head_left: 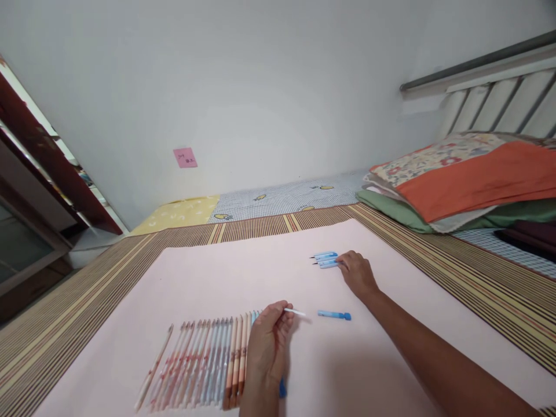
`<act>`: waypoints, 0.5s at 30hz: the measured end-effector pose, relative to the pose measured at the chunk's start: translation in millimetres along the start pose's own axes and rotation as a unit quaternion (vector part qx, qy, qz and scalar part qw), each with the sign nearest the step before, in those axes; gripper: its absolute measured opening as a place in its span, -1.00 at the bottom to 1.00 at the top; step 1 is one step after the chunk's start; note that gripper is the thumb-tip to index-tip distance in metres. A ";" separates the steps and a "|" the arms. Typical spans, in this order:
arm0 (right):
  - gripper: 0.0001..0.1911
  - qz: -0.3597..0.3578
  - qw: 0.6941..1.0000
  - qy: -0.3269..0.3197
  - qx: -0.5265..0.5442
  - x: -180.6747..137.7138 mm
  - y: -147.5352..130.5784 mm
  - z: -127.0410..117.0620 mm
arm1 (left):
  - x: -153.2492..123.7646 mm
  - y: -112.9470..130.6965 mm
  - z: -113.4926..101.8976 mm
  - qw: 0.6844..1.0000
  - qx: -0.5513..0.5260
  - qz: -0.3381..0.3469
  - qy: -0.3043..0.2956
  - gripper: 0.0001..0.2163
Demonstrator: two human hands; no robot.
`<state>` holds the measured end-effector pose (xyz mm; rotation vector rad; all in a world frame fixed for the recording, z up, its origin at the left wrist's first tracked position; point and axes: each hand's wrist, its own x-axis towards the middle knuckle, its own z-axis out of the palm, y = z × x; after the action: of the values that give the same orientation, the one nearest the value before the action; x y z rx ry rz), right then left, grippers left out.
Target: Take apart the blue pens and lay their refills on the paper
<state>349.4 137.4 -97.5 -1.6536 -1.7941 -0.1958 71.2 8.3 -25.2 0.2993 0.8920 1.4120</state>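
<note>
Pinched in the fingers of my left hand (270, 339) is a thin white stick (295, 311), its far end blurred. Farther off, my right hand (358, 275) has its fingertips closed on the end of a light-blue pen piece (328, 263) with a dark pointed tip. Just behind that piece lies a similar blue piece (324, 255), pointing left. Between the two hands a short blue pen barrel (334, 315) lies apart. My left forearm partly covers a row of slim pens (200, 359), pinkish, grey-blue and orange-brown, with blue ones showing beside the hand.
A pale pink sheet (226, 272) lies on a striped mat (108, 284). Folded bedding (473, 174) is stacked at the right, below a radiator (499, 98). A pink note (185, 157) is stuck on the white wall (278, 87) behind.
</note>
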 end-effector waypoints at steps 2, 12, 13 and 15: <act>-0.81 0.006 0.999 0.025 0.038 -0.1 -7.1 -4.8 | 1.5 -1.9 -1.0 0.999 0.038 0.024 -0.012 -0.97; -0.89 0.015 0.912 -0.257 0.320 -41.9 -146.6 -89.5 | 7.2 -10.5 -4.4 0.987 0.145 0.056 -0.027 -0.79; -0.89 0.019 0.909 -0.271 0.316 -47.4 -154.2 -92.3 | 6.1 -10.5 -4.2 0.987 0.148 0.050 -0.031 -0.77; -0.85 0.031 0.906 -0.284 0.313 -55.6 -160.8 -92.6 | 3.7 -10.6 -3.6 0.987 0.152 0.040 -0.041 -0.74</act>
<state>232.8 12.7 -6.0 -1.3483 -1.9111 0.8929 76.1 8.6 -35.9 0.6257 1.0362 1.3245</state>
